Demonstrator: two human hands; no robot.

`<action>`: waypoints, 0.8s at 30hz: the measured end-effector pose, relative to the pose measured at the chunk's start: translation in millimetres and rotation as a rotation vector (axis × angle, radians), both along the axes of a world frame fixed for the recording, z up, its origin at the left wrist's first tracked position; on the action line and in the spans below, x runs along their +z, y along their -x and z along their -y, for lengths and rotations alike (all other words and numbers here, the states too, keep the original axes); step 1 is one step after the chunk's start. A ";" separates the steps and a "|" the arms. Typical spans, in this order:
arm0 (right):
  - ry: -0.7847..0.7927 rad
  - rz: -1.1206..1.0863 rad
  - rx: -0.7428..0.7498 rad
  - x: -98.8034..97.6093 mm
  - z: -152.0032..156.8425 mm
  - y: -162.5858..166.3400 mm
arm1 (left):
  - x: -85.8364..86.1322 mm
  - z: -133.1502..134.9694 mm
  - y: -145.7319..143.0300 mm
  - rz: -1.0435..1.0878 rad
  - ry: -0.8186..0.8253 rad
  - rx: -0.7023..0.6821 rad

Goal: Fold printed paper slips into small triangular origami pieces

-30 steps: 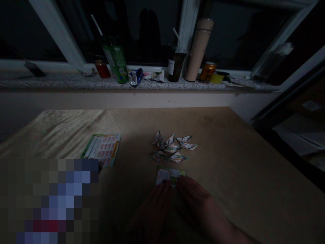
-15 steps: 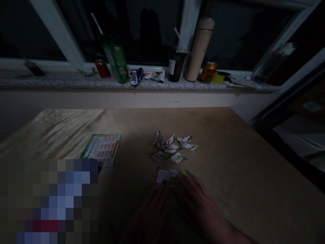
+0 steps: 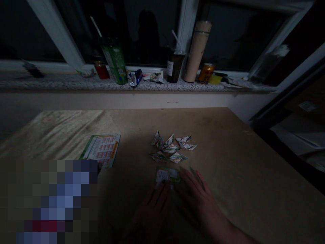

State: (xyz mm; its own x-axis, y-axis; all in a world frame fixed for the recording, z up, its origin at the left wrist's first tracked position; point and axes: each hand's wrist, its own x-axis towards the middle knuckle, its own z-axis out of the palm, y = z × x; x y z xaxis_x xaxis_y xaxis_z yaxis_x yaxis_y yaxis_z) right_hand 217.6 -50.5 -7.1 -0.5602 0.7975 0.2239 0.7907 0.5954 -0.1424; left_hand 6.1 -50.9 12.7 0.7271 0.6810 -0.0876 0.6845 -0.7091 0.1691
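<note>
A small printed paper piece [image 3: 165, 175] lies flat on the brown table [image 3: 228, 152] near the front middle. My left hand [image 3: 154, 206] rests on its near left part, fingertips pressing it down. My right hand [image 3: 196, 200] lies flat beside it, fingers spread, covering the paper's right edge. Just beyond the paper sits a cluster of several folded paper boats [image 3: 171, 149]. The room is dim, so fine detail of the fold is hard to see.
A printed flyer [image 3: 103, 149] lies on the table to the left. The stone windowsill [image 3: 50, 81] behind carries a green carton [image 3: 115, 64], a red jar [image 3: 101, 69], a dark bottle [image 3: 174, 66], a tall beige flask [image 3: 196, 51] and a can [image 3: 205, 73]. A blurred patch covers the lower left.
My right hand has slid forward and right across the paper, its fingers spreading wider. The left hand stays pressed on the paper's left part.
</note>
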 end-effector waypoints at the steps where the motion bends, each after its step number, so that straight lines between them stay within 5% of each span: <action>1: -0.003 0.007 -0.011 0.6 0.0 0.1 | -0.1 0.0 -0.1 -0.004 0.008 0.001; 24: -0.044 0.044 -0.141 3.2 -4.2 -3.6 | 2.6 -2.1 0.8 0.018 0.044 -0.001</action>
State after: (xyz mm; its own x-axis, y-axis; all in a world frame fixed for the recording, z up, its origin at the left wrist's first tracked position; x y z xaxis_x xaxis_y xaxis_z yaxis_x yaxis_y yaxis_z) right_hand 221.3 -46.3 -3.9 -0.4538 0.8587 0.2381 0.8716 0.4833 -0.0819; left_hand 5.3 -48.8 15.3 0.7297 0.6757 -0.1045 0.6802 -0.7018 0.2119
